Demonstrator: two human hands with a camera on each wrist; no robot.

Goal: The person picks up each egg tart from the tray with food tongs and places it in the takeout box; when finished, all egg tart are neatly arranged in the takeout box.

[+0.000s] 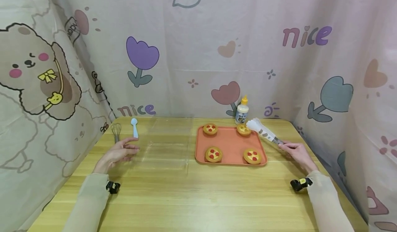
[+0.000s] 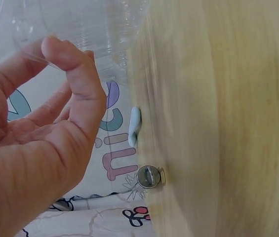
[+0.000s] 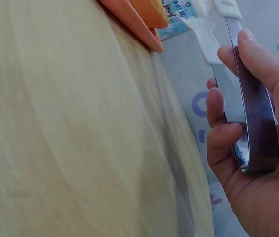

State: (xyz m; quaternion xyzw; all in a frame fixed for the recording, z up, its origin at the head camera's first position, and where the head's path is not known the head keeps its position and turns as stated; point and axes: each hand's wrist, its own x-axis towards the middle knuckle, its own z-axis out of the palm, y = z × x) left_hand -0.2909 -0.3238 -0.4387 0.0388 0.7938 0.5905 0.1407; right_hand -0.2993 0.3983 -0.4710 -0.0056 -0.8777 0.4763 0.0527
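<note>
My left hand (image 1: 122, 152) is at the left side of a clear plastic box (image 1: 169, 156). In the left wrist view its thumb and a curled finger pinch the box's thin clear rim (image 2: 35, 57). My right hand (image 1: 297, 152) grips metal tongs (image 3: 255, 108) by the handle, fingers wrapped about the two arms. The tongs' white scalloped ends (image 1: 257, 125) hang over the back right corner of an orange tray (image 1: 231, 142). Close by that end sits a small pizza (image 1: 243, 130), partly covered by it. Other small pizzas (image 1: 213, 154) lie toward the tray's remaining corners.
Behind the tray stands a white bottle (image 1: 242, 113) with a yellow cap. A whisk (image 1: 116, 130) and a light blue spoon (image 1: 134, 127) are at the table's back left. Printed curtains (image 1: 186, 52) enclose the wooden table (image 1: 198, 197) at the back and sides.
</note>
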